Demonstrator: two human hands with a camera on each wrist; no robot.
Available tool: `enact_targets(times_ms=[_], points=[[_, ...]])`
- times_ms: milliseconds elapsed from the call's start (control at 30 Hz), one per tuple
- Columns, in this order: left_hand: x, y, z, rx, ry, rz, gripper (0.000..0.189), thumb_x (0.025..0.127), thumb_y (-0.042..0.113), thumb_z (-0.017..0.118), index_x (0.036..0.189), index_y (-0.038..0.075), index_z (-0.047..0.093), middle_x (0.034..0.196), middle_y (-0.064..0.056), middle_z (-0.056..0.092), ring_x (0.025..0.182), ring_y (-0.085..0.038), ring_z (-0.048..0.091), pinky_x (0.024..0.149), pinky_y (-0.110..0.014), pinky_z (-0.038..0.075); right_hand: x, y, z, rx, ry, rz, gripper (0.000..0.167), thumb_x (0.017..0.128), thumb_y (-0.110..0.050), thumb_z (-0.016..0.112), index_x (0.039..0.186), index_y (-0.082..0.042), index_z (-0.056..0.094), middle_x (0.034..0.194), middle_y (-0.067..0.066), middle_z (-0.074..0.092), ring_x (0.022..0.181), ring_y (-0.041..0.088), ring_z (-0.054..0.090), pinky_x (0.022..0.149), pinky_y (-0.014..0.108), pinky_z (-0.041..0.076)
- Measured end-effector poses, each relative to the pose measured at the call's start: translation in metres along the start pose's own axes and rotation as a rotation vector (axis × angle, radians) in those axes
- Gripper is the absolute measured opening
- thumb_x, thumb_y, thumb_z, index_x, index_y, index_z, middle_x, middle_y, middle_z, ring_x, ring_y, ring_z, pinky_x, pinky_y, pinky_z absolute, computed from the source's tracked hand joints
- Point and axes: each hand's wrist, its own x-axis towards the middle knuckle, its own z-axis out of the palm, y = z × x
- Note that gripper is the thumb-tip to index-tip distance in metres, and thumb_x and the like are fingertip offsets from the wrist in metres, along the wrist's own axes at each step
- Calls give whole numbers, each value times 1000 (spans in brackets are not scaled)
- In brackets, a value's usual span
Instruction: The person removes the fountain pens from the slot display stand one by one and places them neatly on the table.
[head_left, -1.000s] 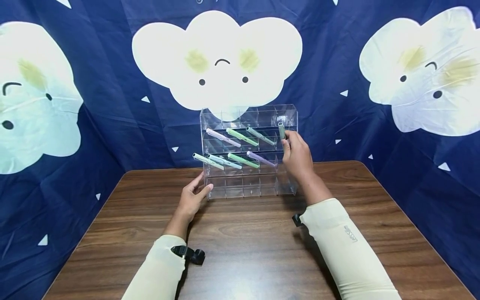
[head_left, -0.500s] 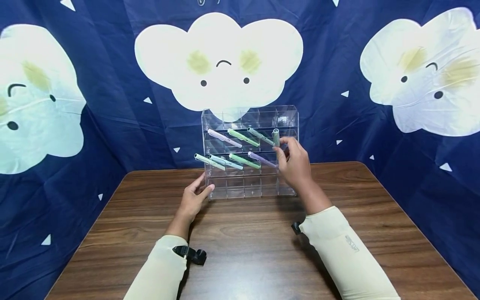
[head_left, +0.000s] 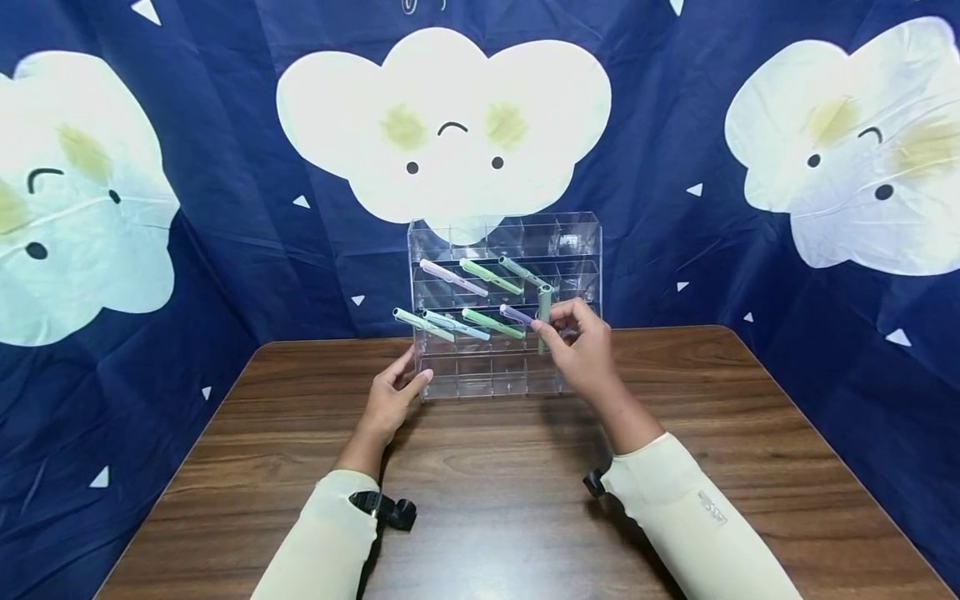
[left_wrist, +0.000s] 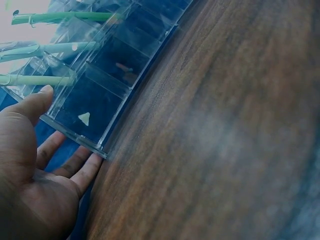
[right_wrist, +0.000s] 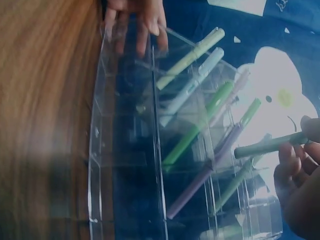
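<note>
A clear acrylic pen rack with tiered compartments stands at the back of the table. My left hand holds its lower left side, thumb at the front and fingers behind the side wall. With thumb and fingers, my right hand pinches a grey-green capped pen, nearly upright in front of the right part of the rack. The upper row of slanted pens has a pink pen, a light green pen and a grey-teal pen. Below lie pale green, light blue, green and purple pens.
The brown wooden table extends in front of the rack. A dark blue curtain printed with white clouds encloses the back and sides. A black wrist camera is strapped over the left sleeve.
My right hand has moved down and to the left with the grey-green pen, from the upper right compartments to beside the purple pen. The left hand has stayed at the rack's side.
</note>
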Motion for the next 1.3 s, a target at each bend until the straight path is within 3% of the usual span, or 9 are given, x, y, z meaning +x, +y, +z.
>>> enact_targets(times_ms=[233,333,533,667,767,867,1000,1167,1300], points=[[0,0,0,-10,-7,6,66,105,9,74,166,13,48,166,-20,53,145,-42,59,91,-10,55,-12,-6,10,81,-53,87,22,90,5,85,97,8,64,83,23,71,67,2,55,59,13,44],[0,0,-1,-5,-8,6,66,105,8,74,166,13,48,164,-22,54,144,-43,59,90,-10,56,-17,-8,14,135,-85,116,25,90,9,83,103,9,62,85,25,69,64,4,58,55,16,48],[1,1,0,-4,-10,13,65,105,9,74,165,13,49,162,-26,55,144,-45,59,90,-10,55,-26,-12,23,237,-180,210,49,94,11,78,135,7,51,91,26,67,60,13,62,50,26,54],[1,1,0,-8,-10,8,65,105,8,74,165,12,49,163,-26,54,145,-46,58,89,-9,55,-32,-14,26,224,-256,237,76,97,6,78,159,-5,36,88,20,65,58,21,65,48,41,59],[1,0,0,-10,-6,8,65,105,8,74,165,11,49,164,-25,53,144,-45,58,89,-9,55,-37,-15,29,210,-307,228,87,98,4,78,168,-14,30,88,19,64,59,27,68,49,50,61],[1,0,0,-5,-6,11,65,105,8,74,165,11,49,165,-24,53,145,-44,58,90,-9,55,-42,-15,32,214,-351,219,86,98,5,77,169,-13,31,89,21,65,60,30,68,50,51,61],[1,0,-1,2,-8,10,66,105,8,74,166,12,48,166,-22,51,146,-43,57,91,-9,54,-48,-16,38,197,-403,229,82,96,5,78,166,-12,37,89,20,68,60,31,69,51,48,62],[1,1,-1,10,-9,2,66,105,10,74,166,13,48,167,-21,51,147,-43,57,90,-9,54,-53,-15,48,116,-468,233,78,94,1,83,159,-11,42,84,12,70,62,16,63,56,28,57],[1,1,-1,9,-10,-2,66,105,10,74,166,14,48,168,-20,51,147,-43,57,90,-8,54,-56,-16,56,71,-531,247,76,93,-3,85,156,-7,43,81,8,70,63,8,58,59,21,50]])
